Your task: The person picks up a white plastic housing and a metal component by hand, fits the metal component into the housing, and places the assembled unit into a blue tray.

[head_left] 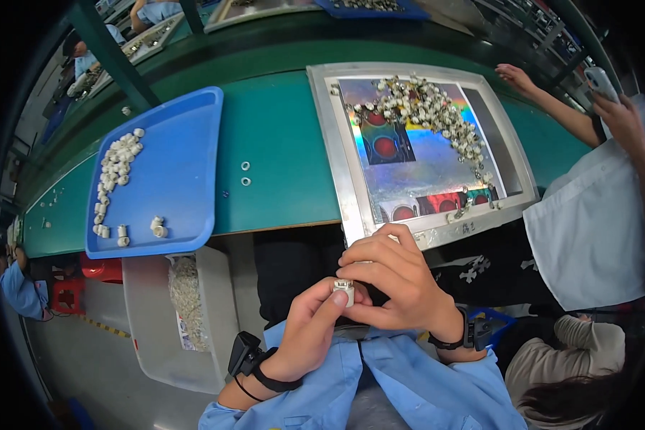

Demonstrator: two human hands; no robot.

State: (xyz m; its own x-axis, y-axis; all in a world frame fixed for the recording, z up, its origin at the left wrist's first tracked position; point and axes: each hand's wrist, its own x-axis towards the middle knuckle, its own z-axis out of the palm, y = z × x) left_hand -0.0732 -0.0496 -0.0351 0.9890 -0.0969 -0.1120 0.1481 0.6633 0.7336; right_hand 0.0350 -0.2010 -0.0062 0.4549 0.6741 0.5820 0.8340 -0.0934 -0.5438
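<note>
In front of my waist, my left hand (312, 321) pinches a small white cylindrical part (344, 292) with a metal top, its thumb lying against the side. My right hand (401, 283) is closed around the far and right side of the same part; its thumb reaches in from the right and the other fingers curl above. The exact contact of the right fingertips is partly hidden. Just beyond my hands lies a pale framed tray (335, 165), with many small white-and-metal parts (437, 111) heaped on its shiny printed sheet.
A blue tray (168, 183) on the left holds more white parts (118, 161). Two small rings (246, 173) lie on the green table (279, 122). A plastic bin (222, 315) with a bag stands below. At right, a person in a light shirt (588, 229) holds a phone (600, 84).
</note>
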